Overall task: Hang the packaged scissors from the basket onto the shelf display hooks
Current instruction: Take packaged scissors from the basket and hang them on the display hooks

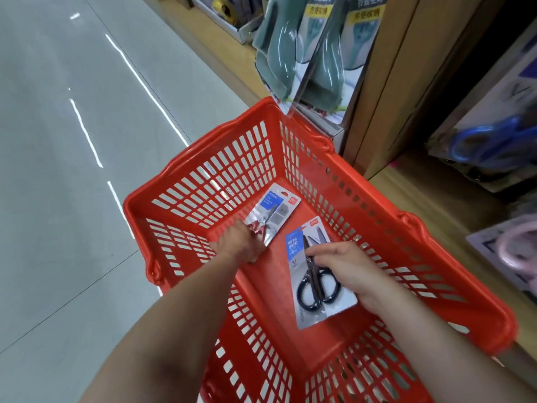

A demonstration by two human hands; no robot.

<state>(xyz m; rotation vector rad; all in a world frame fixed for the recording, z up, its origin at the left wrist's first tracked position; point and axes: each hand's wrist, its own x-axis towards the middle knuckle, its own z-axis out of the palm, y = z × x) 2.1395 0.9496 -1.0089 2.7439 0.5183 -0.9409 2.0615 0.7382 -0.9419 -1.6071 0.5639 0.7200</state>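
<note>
Left hand [241, 242], deep in the basket [270, 274], grips the red-handled pack [276, 210] at its near end; right hand [348, 266] pinches the black-handled pack [316, 286] beside it.

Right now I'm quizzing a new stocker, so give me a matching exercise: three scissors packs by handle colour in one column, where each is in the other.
1 black-handled scissors pack
2 red-handled scissors pack
3 blue-handled scissors pack

A on the shelf
B in the basket, at the left hand
C in the basket, at the right hand

Pairs: 1-C, 2-B, 3-A
</note>
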